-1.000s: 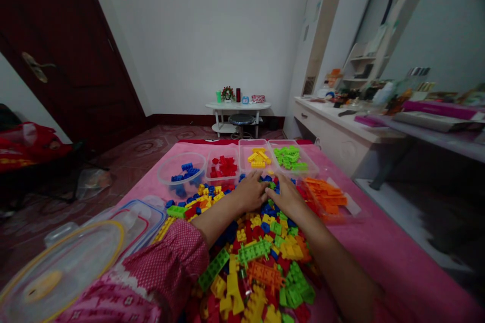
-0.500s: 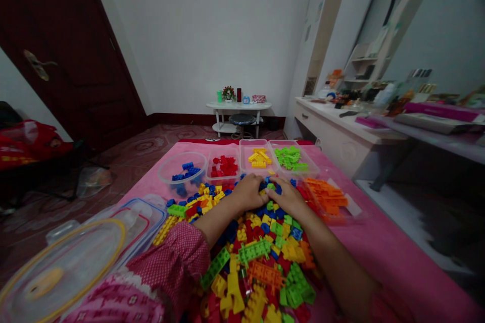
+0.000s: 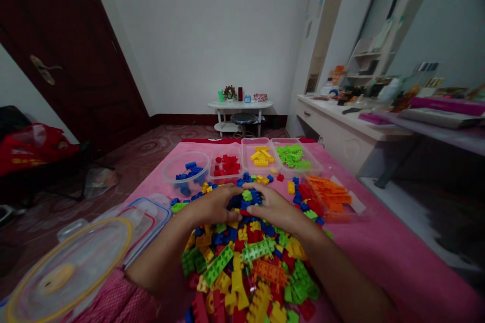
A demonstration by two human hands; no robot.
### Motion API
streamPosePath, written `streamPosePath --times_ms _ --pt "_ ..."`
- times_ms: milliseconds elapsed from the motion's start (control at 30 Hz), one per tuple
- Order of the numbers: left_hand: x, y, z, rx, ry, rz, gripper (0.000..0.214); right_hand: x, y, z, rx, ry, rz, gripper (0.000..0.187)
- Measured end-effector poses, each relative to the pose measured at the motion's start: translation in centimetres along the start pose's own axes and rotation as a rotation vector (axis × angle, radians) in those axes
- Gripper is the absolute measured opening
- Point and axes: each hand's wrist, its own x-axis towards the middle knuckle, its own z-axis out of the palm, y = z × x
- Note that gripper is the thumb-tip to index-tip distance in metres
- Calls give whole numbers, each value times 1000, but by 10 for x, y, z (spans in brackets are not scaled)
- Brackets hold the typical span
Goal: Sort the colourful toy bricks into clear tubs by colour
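Note:
Both hands rest on a large heap of toy building bricks [image 3: 238, 262] in blue, yellow, red, green and orange. My left hand [image 3: 217, 204] is curved at the far part of the heap, its thumb apart from the fingers. Facing it, my right hand [image 3: 275, 208] is open too, thumb and fingers spread. Between the two palms lie loose bricks, among them a green brick [image 3: 247, 195] with blue ones around it. Neither hand is closed around a single brick. The fingertips are partly hidden among the bricks.
Behind the heap stand a round tub [image 3: 163, 172] of blue bricks and clear boxes with red bricks [image 3: 227, 165], yellow bricks [image 3: 262, 156] and green bricks [image 3: 291, 155]. Orange bricks [image 3: 329, 193] fill a box at right. Container lids [image 3: 71, 267] lie at left. A dresser [image 3: 337, 126] stands beyond.
Both hands have come nearer to me and moved apart, the left one to the left. More bricks now show beyond and between them. The view has shifted slightly.

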Motion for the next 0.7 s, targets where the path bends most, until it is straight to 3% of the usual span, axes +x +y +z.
streamPosePath --times_ms 133,267,400,600,700 --pt "-26 5 -14 -10 8 -9 50 -11 -20 11 -73 -106 -97 55" --pt "-35 11 -23 3 44 -17 45 -17 -30 11 -137 -174 -111 54" --pt "-42 12 -34 2 68 -67 41 -14 -32 6 -213 -145 -70 49" --pt "-48 12 -45 52 162 -94 37 -8 -30 5 -338 50 -39 36" --pt "-43 10 -42 13 279 -137 29 -12 -32 12 -458 -19 -95 35"
